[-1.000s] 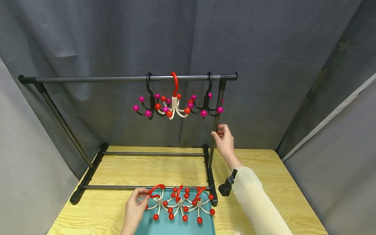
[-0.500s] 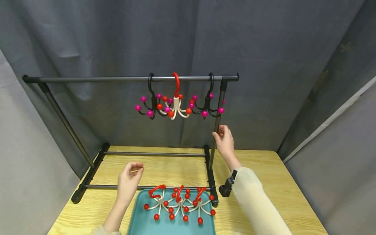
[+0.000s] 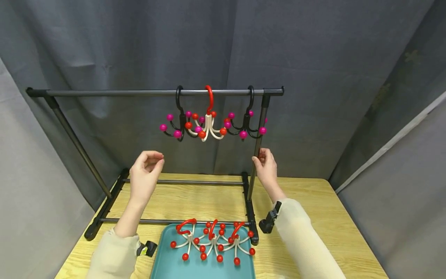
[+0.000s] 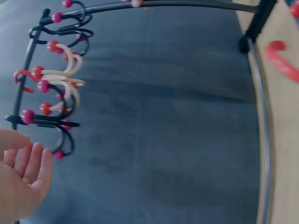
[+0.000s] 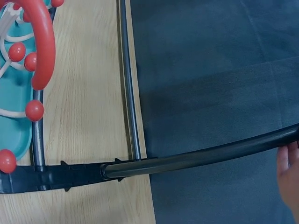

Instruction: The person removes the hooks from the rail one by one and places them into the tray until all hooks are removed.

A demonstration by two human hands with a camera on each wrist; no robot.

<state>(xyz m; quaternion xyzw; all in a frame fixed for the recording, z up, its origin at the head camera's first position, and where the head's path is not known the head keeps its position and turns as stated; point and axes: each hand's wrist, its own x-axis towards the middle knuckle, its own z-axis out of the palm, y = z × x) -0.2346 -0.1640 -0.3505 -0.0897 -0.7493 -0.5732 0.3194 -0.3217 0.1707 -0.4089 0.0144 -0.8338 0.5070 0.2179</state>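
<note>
My left hand [image 3: 143, 178] is raised in front of the garment rack, lower left of the hanging hooks, holding nothing, with its fingers loosely bent. In the left wrist view the hand [image 4: 23, 177] shows at the lower left. My right hand [image 3: 267, 170] grips the right post [image 3: 255, 170] of the rack between thumb and fingers. From the top bar [image 3: 132, 93] hang a black octopus hanger [image 3: 182, 121] with pink balls, a white one [image 3: 208, 121] with a red hook, and another black one [image 3: 246, 121]. Three red-hooked white hangers [image 3: 211, 231] lie in the teal tray [image 3: 202, 270].
The rack's black feet [image 3: 104, 209] stand on the wooden table [image 3: 296, 240], joined by two low bars [image 3: 146, 221]. Grey curtains [image 3: 139, 46] enclose the back and sides. The tray's far edge lies by the front low bar.
My left hand has left the leftmost hanger in the tray and risen up and to the left with nothing in it. The right hand keeps its grip on the post.
</note>
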